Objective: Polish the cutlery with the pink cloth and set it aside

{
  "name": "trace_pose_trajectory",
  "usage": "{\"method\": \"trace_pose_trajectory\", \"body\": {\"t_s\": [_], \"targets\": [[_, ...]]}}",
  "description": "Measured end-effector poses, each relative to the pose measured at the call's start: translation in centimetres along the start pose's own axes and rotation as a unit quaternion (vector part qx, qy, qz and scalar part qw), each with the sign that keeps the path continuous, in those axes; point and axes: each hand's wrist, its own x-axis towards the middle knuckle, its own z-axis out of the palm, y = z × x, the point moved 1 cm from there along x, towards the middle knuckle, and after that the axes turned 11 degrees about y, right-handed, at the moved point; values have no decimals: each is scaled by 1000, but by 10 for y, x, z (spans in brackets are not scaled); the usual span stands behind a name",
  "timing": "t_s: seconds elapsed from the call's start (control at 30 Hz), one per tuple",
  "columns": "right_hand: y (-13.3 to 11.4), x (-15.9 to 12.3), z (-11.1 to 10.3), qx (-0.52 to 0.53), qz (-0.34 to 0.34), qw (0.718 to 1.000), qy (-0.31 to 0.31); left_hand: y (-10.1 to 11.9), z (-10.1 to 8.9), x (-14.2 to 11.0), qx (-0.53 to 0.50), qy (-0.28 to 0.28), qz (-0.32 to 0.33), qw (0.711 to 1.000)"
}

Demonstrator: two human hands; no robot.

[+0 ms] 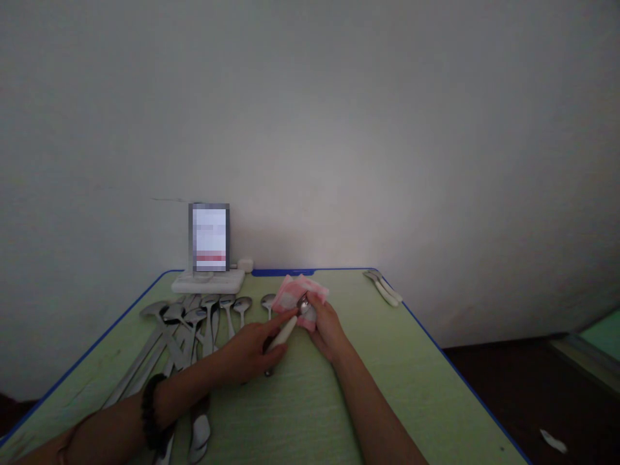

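Two bare hands meet over the table, both engaged with one white-handled spoon (pixel 289 329). The left hand (pixel 252 352) grips it by the handle, which slants up and away from between the thumb and fingers, with the index finger stretched along toward the neck. The spoon's metal bowl thus lies just beyond the left fingertips, on the side toward the right hand (pixel 326 326). That right hand is closed on a pink-and-white checked cloth (pixel 287 296), its thumb beside the bowl; the cloth sits behind and under the bowl, its far edges spreading past the fingers.

Just left of the cloth, another spoon (pixel 268 301) lies on the table, its bowl toward the wall and part of its length hidden by the left hand. Farther left, beyond and under the left forearm, a pile of metal spoons (pixel 196 316) lies crisscrossed, some with long handles reaching toward the near edge. A dark beaded bracelet (pixel 152 410) circles the left wrist.

Behind the pile, a lit, blurred screen (pixel 210 237) stands on a white base (pixel 208 282), a small white block (pixel 245 265) beside it. Well apart, near the far right corner of the green, blue-edged table (pixel 392 387), white-handled cutlery (pixel 386 292) lies together; its exact kind is hard to tell.
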Motion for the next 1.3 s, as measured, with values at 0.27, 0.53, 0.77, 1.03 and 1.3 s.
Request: {"method": "trace_pose_trajectory", "body": {"t_s": [0.27, 0.53, 0.77, 1.03, 1.3], "targets": [[1, 1, -1, -7, -5, 1000, -6, 0, 0, 0, 7, 4, 5, 1000], [2, 2, -2, -5, -7, 1000, -10, -1, 1, -1, -1, 1, 0, 1000], [0, 0, 0, -4, -3, 1000, -5, 0, 0, -1, 7, 2, 3, 1000], [0, 0, -1, -1, -5, 1000, -9, -1, 0, -1, -13, -5, 0, 1000], [0, -2, -1, 3, -3, 1000, -12, 1, 0, -1, -2, 0, 0, 1000]]}}
